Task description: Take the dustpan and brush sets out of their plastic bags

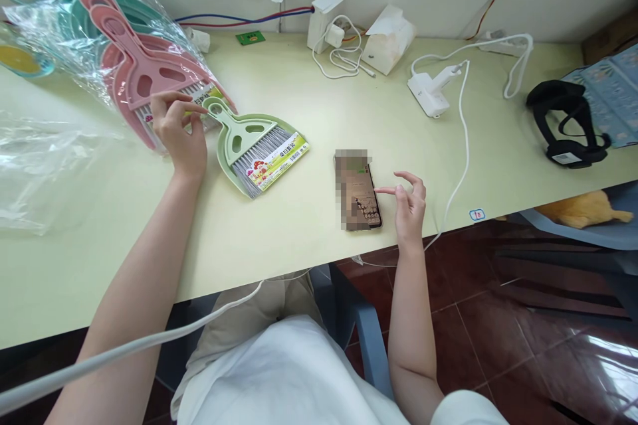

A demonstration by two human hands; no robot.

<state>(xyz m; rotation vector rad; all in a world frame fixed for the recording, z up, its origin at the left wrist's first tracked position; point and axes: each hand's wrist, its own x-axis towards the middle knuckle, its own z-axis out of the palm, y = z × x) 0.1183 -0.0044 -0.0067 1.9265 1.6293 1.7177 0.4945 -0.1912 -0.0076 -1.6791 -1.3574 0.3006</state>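
Note:
A green dustpan and brush set [239, 139] with a printed label lies flat on the pale table [279, 226]. My left hand [180, 129] is at the tip of its handle, fingers apart; whether it grips the handle cannot be made out. Beside that hand lie stacked pink dustpans with brushes [149, 73]. A phone [366, 202], partly pixelated, lies face up right of the green set. My right hand [409, 202] is open at the phone's right edge, its index finger stretched toward the screen.
Teal dustpans in clear plastic [134, 10] stand at the back left. A white charger with cable [335, 36], a white adapter [429, 94] and a black head strap [568, 123] lie farther back and right. A white cable crosses the front edge.

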